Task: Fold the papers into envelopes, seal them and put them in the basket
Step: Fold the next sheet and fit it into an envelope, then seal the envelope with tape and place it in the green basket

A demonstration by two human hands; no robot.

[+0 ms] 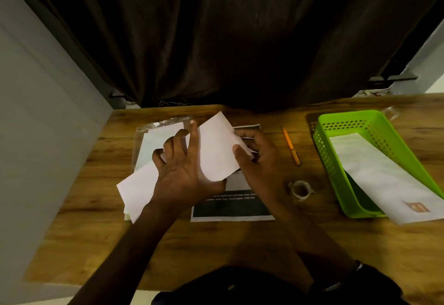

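Left hand (182, 172) and right hand (258, 158) both pinch a folded white paper (216, 151) above the wooden desk (96, 244). Green basket (336, 160) lies well right, holding an envelope (379, 175); bare desk lies nearside.

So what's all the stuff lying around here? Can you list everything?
folded paper: one, white, held above the table centre
loose papers: a few, white, left of centre
plastic sleeve: one, clear, far left, holding pale sheets
printed sheet: one, dark with white text, under the hands
pen: one, orange, right of centre
tape roll: one, clear, near the basket
basket: one, green, right
envelope: one, white, in the basket, overhanging
table: one, wooden
curtain: one, dark, behind
left hand: on the paper
right hand: pinching the paper's right edge
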